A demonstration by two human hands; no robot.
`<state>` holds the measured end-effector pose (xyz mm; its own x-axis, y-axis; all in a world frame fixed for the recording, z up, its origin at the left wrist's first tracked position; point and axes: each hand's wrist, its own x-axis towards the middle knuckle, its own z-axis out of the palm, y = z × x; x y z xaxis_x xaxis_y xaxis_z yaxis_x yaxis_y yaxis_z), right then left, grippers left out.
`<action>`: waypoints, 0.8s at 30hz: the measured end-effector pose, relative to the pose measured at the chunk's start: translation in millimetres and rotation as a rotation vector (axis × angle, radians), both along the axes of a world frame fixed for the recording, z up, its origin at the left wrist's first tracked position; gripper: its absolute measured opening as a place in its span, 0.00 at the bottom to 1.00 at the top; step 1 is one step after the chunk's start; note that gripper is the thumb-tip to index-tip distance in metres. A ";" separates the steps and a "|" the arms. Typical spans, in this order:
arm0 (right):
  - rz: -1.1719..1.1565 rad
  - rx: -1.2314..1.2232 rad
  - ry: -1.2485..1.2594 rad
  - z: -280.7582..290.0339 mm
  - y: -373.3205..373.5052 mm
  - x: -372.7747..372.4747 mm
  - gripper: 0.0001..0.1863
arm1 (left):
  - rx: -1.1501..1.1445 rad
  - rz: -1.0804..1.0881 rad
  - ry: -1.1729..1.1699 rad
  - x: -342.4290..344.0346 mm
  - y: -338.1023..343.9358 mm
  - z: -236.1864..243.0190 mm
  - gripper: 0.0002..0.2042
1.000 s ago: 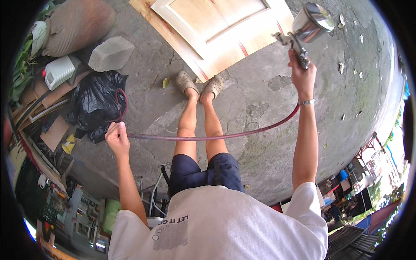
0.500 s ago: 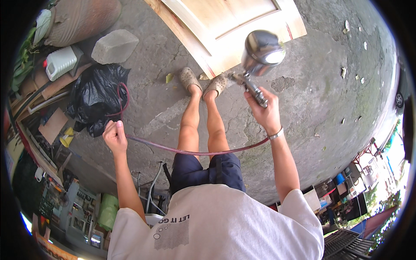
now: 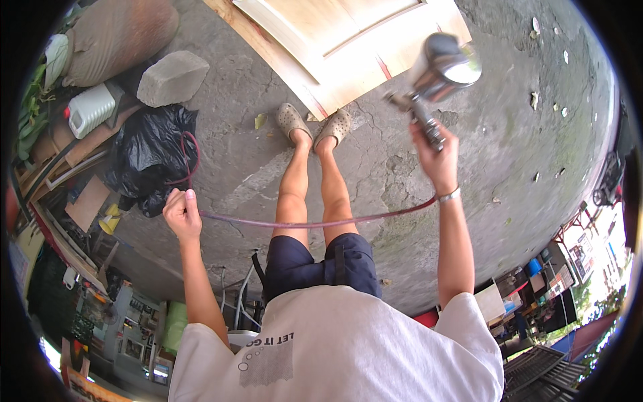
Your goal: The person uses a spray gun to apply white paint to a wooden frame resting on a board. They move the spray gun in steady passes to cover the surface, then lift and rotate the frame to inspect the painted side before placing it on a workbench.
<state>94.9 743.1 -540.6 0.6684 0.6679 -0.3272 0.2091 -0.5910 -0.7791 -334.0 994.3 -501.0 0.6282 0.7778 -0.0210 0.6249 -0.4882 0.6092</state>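
My right hand [image 3: 439, 159] is closed around the handle of a metal spray gun [image 3: 426, 124] with a shiny cup on top, blurred by motion. The gun is held off to the right of a pale wooden panel door [image 3: 362, 74], its nozzle end pointing left. In my left hand [image 3: 181, 213], at the left, a dark red air hose [image 3: 315, 224] is gripped. The hose sags across in front of my legs to my right wrist; its join to the gun is hidden by my hand. Beyond my left hand the hose loops up over a black plastic bag.
A concrete block [image 3: 173, 78] and a large ribbed clay jar [image 3: 117, 40] stand at the far left, near a white jug [image 3: 92, 110] and the black plastic bag [image 3: 147, 151]. Wood scraps lie along the left side. The concrete floor [image 3: 509, 167] is cracked.
My right hand has swung the spray gun to the right, past the door's edge. The hose is drawn straighter. My left hand has barely moved and keeps its grip.
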 end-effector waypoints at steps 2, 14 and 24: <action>-0.021 -0.044 -0.137 -13.1 -4.4 34.2 0.10 | 0.002 -0.012 0.005 7.6 0.0 -0.7 0.19; -0.446 0.102 -0.382 -53.1 -3.0 188.7 0.16 | -0.066 -0.053 0.086 47.5 -9.7 -16.6 0.20; -0.619 0.163 -0.465 -52.9 -27.4 172.8 0.17 | -0.163 0.002 0.203 33.0 -20.3 -52.1 0.18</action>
<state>267.7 715.7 -593.6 0.9785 0.1452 0.1465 0.2046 -0.5923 -0.7793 -301.0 974.0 -553.1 0.5968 0.7549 -0.2720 0.7432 -0.3923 0.5419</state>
